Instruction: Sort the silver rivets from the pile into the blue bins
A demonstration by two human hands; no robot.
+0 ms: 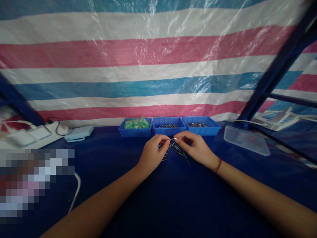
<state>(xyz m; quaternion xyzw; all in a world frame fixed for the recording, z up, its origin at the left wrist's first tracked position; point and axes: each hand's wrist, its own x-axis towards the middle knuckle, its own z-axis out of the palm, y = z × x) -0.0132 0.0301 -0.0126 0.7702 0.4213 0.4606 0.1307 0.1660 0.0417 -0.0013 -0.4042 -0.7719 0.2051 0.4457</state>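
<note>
My left hand point(154, 151) and my right hand point(196, 147) meet above the dark blue table, each closed in a pinch. Between their fingertips runs a thin metal pin point(172, 138), held level with one end in each hand. Its exact kind is too small to make out. Beneath and around the fingers lie several loose thin metal pins point(182, 154), partly hidden by both hands. Just beyond stand a blue bin with a green plastic bag point(137, 123), a middle blue bin point(169, 123) and a right blue bin point(215, 126); the latter two hold small metal pieces.
A clear plastic lid point(246, 140) lies at the right, near a blue metal frame post point(264, 76). To the left are a light blue case point(79, 133), a white power strip point(51, 129) with plugs, and a white cable point(78, 185). A striped sheet point(148, 72) hangs behind.
</note>
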